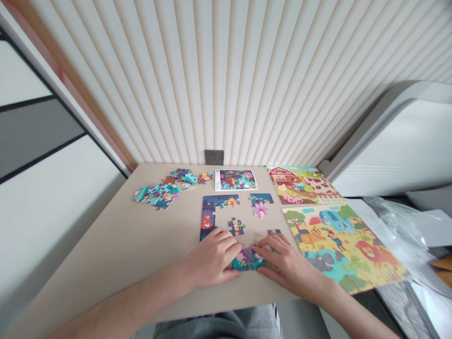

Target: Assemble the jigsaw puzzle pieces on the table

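Note:
Near the front of the table, both hands rest on a partly joined jigsaw puzzle with a dark blue border. My left hand (217,256) curves over the front left part, its thumb and fingers closed around puzzle pieces (241,260) with pink and teal plants. From the other side, my right hand (282,259) grips a puzzle piece (256,260) between thumb and fingertips, close against the left one. The left border strip (207,219) runs back from under my left hand. Loose inside the outline lies a joined cluster (236,226); a pink-creature section (260,205) sits at back right.
A picture card (236,180) lies behind the puzzle. Loose pieces (160,193) are heaped at the back left. Two finished puzzles, a farm scene (303,185) and an animal scene (342,245), cover the right side. A wall socket (214,157) is behind the table.

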The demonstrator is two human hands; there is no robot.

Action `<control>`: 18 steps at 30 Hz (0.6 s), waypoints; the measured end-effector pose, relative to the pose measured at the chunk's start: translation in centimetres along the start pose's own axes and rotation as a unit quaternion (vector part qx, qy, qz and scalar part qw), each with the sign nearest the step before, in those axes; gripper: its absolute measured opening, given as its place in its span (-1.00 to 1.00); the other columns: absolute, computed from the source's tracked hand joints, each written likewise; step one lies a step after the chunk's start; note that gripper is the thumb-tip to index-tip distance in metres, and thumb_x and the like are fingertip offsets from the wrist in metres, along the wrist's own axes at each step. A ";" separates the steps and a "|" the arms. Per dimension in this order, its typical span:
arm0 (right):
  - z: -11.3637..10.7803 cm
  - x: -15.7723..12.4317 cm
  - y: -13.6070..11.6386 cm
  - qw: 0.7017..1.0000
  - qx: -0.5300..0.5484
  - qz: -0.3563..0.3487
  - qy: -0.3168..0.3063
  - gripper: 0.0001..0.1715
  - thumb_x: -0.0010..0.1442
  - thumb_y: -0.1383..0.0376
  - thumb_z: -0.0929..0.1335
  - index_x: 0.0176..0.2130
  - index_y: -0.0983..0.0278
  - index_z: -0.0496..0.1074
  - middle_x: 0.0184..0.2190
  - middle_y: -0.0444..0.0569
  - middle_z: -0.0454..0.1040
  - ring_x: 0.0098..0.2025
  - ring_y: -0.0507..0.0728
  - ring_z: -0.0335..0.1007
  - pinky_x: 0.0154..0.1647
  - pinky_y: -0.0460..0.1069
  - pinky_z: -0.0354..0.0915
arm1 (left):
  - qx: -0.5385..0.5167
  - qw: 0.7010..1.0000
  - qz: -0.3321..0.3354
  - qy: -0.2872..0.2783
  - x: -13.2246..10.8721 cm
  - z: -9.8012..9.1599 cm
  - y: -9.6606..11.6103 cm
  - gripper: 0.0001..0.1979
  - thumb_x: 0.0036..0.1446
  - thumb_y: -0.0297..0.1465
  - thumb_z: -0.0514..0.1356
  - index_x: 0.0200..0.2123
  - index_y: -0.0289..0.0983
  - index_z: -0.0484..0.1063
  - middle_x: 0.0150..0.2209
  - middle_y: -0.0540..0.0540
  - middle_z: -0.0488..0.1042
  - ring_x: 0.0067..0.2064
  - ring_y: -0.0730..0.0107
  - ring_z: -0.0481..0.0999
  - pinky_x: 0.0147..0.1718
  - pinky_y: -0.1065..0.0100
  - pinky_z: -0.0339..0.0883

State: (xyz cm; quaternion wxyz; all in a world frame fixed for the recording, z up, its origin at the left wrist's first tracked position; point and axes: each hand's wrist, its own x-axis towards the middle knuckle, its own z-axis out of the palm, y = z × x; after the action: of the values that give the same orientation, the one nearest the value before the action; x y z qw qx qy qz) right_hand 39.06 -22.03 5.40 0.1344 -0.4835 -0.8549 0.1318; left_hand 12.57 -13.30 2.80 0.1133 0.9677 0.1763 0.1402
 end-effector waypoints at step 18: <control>-1.5 2.1 -1.5 0.995 -0.027 0.056 -0.074 -0.63 0.20 0.27 0.51 0.02 0.16 0.53 -0.08 0.02 0.49 0.04 0.27 0.42 0.17 0.18 0.29 | 0.005 1.000 -0.018 0.000 0.0 -0.6 0.5 -0.37 0.15 -0.07 0.38 0.17 -0.27 0.34 -0.02 -0.15 0.54 0.02 0.08 0.47 0.01 0.10 0.24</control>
State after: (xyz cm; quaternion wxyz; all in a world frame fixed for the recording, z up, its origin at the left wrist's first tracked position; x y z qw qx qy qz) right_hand 37.34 -20.80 7.56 0.0506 -0.5226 -0.8375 0.1513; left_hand 12.56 -13.62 3.48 0.1110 0.9650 0.1941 0.1375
